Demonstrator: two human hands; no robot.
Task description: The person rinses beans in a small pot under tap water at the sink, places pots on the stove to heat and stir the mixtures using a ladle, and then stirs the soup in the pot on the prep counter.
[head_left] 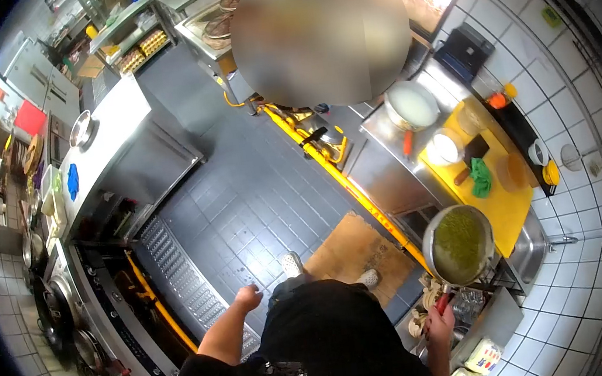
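My right hand (pixel 439 322) is closed around the red handle of a metal saucepan (pixel 434 265). Green bits in liquid (pixel 459 238) fill much of the pan, which is beside the yellow cutting board (pixel 508 216). On that board lie a green cloth (pixel 480 177), a cleaver (pixel 475 148) and a white container (pixel 445 147). My left hand (pixel 248 296) hangs over the floor with its fingers curled in, and nothing shows in it. It is apart from every object.
A sink (pixel 530 255) adjoins the board on the right. Another pot (pixel 411 105) with whitish liquid stands farther back. A yellow rail (pixel 362 203) runs along the counter front. Flattened cardboard (pixel 352 245) lies by my feet. To the left is a stove (pixel 118 313) with pans.
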